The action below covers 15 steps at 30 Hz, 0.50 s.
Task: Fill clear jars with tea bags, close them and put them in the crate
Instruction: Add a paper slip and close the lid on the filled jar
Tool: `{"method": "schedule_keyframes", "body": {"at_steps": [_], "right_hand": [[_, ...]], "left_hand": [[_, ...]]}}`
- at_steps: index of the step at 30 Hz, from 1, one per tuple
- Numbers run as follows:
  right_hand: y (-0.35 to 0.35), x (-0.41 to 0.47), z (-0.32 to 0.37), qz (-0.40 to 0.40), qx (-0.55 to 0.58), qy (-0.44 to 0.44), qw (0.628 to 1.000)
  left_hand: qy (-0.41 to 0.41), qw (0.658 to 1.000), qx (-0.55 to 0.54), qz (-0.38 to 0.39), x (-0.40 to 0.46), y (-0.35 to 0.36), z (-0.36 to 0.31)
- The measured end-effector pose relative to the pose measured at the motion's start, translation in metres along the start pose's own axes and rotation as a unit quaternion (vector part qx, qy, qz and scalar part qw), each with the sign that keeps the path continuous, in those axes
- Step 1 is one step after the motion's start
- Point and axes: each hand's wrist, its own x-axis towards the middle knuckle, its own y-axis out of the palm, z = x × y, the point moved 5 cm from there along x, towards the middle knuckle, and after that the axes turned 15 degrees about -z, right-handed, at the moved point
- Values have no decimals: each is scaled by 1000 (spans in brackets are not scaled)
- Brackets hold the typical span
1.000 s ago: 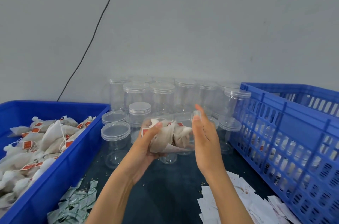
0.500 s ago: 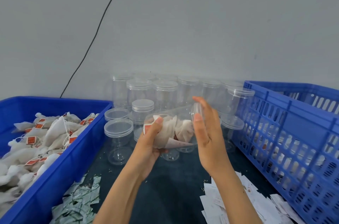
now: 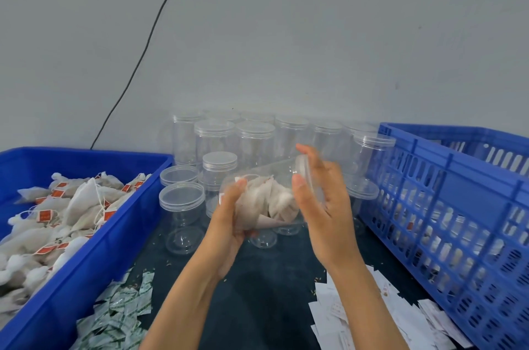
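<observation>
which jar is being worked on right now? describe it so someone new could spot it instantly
Start between the blue bin of tea bags and the blue crate, in front of the cluster of empty jars by the wall. The jar is the one held in the air, left hand gripping its body, right hand at its lid. Unlike its upright, empty neighbours, it lies tilted sideways and is stuffed with white tea bags.
</observation>
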Motion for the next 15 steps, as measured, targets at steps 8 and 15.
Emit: {"method": "schedule_keyframes", "body": {"at_steps": [8, 15], "right_hand": [[-1, -3, -6, 184, -78, -130, 971], [1, 0, -26, 1, -30, 78, 997]], "left_hand": [[-286, 950, 58, 106, -7, -10, 37], [-105, 993, 16, 45, 5, 2, 23]]}}
